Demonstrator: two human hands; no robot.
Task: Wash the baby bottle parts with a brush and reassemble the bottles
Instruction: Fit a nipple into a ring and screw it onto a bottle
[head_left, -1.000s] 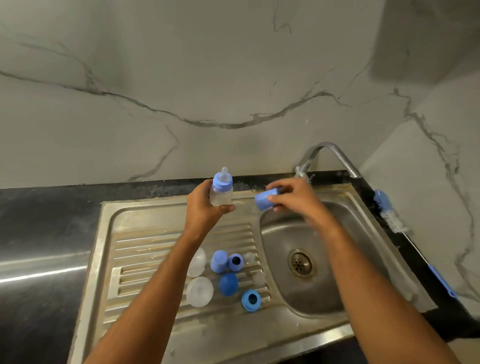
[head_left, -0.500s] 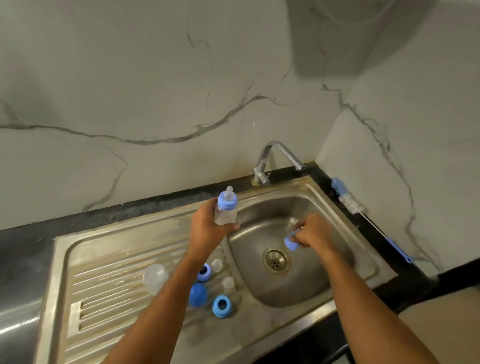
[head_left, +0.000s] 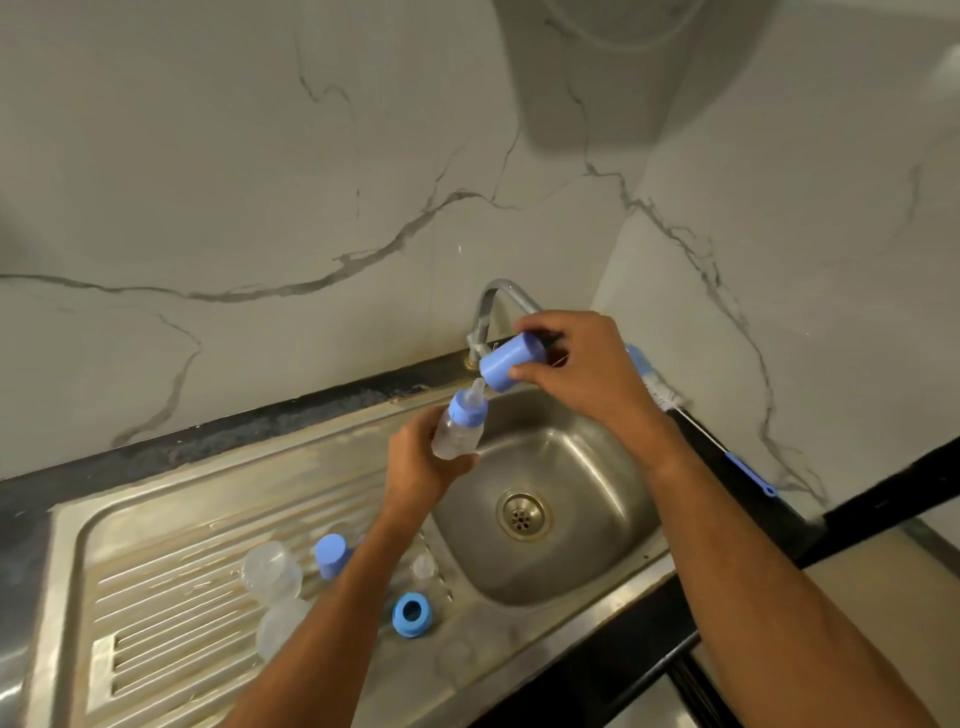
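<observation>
The left hand (head_left: 421, 467) gripped a small clear plastic baby bottle (head_left: 457, 434) round its body, fingers curled behind and thumb across the lower front. The bottle was tilted, top toward the tap, above the near-left rim of the stainless steel sink basin (head_left: 561, 467). It already carried a blue screw ring (head_left: 467, 408) and a translucent teat (head_left: 476, 388).

The right hand (head_left: 587, 364) pinched a blue cylindrical plastic cap (head_left: 511, 362) between thumb and fingers, held on its side with its end just beside the teat tip; contact could not be confirmed. The curved metal tap (head_left: 498, 301) stood directly behind.

Handling assessment: the bottle appeared light, rigid and probably wet, hence slippery; a grip round mid-body, clear of the ring, seemed sound. The teat would be soft and should not take load. The cap appeared light and stiff and was best held by its closed end, leaving the open mouth free to seat.

On the ribbed steel drainboard (head_left: 171, 587) lay a second blue cap (head_left: 331, 553), a loose blue ring (head_left: 411, 614), two clear bottle bodies (head_left: 272, 571) and a loose teat (head_left: 423, 566). A long-handled bottle brush (head_left: 675, 405) lay on the dark counter right of the basin, not in use.

Judgement: capping of the first bottle was in hand; the remaining parts awaited assembly.
</observation>
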